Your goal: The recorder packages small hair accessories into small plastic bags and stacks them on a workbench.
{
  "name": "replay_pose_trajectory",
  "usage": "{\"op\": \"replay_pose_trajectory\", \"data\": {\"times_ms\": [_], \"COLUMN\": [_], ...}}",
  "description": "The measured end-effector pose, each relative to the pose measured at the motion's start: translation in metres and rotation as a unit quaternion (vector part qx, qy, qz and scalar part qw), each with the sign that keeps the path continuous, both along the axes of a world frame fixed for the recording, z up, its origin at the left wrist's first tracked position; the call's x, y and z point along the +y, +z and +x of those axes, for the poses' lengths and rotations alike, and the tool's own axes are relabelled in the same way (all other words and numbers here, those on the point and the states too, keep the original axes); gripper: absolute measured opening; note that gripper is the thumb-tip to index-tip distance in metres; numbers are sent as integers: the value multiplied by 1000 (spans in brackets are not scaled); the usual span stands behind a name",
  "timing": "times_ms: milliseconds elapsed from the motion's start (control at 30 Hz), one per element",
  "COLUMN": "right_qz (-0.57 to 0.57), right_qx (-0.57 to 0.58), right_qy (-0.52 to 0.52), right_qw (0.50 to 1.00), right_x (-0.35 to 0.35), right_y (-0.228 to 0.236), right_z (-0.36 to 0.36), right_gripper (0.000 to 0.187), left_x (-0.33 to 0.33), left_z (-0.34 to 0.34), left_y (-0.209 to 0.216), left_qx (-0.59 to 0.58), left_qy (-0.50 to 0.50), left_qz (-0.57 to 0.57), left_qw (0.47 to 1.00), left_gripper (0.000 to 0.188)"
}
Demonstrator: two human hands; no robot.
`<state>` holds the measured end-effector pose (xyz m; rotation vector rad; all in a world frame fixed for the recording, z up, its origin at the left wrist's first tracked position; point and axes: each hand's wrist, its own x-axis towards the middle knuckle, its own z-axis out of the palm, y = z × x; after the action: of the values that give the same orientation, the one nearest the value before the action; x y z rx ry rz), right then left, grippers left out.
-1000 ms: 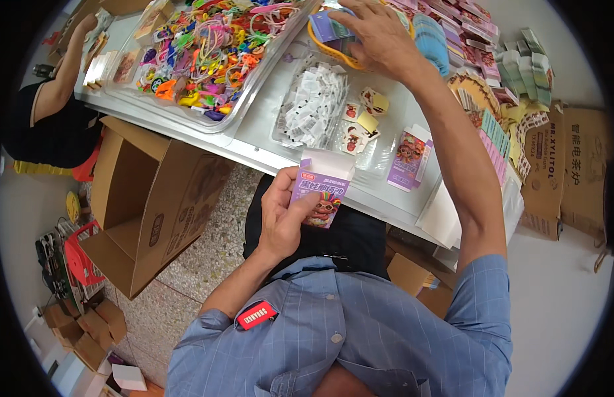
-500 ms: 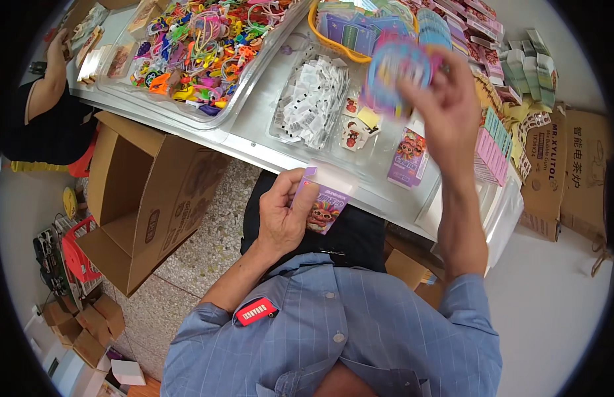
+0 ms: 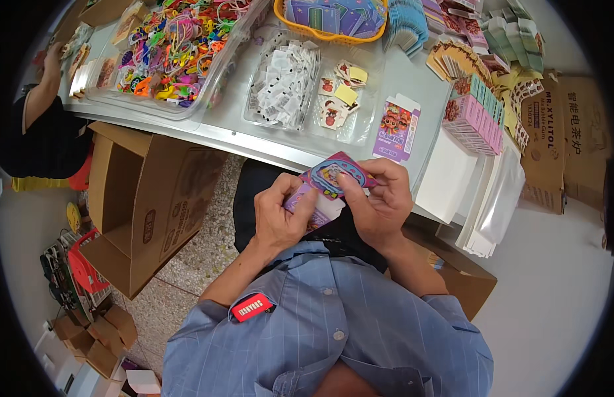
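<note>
A pink-and-blue printed piece (image 3: 335, 173), card or packet I cannot tell, lies over a small purple box (image 3: 322, 216), both held above the lap, just short of the counter's near edge. The left hand (image 3: 279, 210) pinches the box between thumb and fingers; the right hand (image 3: 384, 206) pinches the printed piece, its thumb flat on the face.

The piece hides much of the box, so a blind push could catch a flap and crease either one. Too hard a squeeze from the left thumb might cave in the thin wall; a loose right pinch could drop the piece onto the lap or floor. The counter edge, close beyond the hands, could be bumped.

On the counter (image 3: 221, 142), another purple box (image 3: 395, 130) lies to the right of clear trays with stickers (image 3: 340, 99) and white sachets (image 3: 287, 83). Farther off is a yellow basket (image 3: 368, 38) of cards; right stand pink boxes (image 3: 476, 109). Far left, a clear bin of bright trinkets (image 3: 178, 49) blocks much of that side, an open carton (image 3: 178, 192) below it. Beyond, a co-worker's arm (image 3: 41, 99) reaches over the counter.
</note>
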<state>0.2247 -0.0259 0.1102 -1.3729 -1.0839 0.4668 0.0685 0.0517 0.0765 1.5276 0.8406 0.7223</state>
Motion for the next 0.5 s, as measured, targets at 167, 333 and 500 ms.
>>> {"op": "replay_pose_trajectory", "data": {"times_ms": [167, 333, 500], "right_qz": [2, -33, -94], "right_qx": [168, -18, -36], "right_qy": [-10, -24, 9], "right_qw": [986, 999, 995], "right_x": [-8, -11, -9], "right_y": [-6, -12, 2], "right_z": [-12, -5, 4], "right_gripper": [36, 33, 28], "left_x": [-7, -1, -2], "left_z": [-2, -2, 1], "left_y": [-5, -6, -2], "left_qx": [68, 86, 96], "left_qy": [58, 63, 48], "left_qz": [-7, 13, 47], "left_qw": [996, 994, 993], "left_gripper": [30, 34, 32]}}
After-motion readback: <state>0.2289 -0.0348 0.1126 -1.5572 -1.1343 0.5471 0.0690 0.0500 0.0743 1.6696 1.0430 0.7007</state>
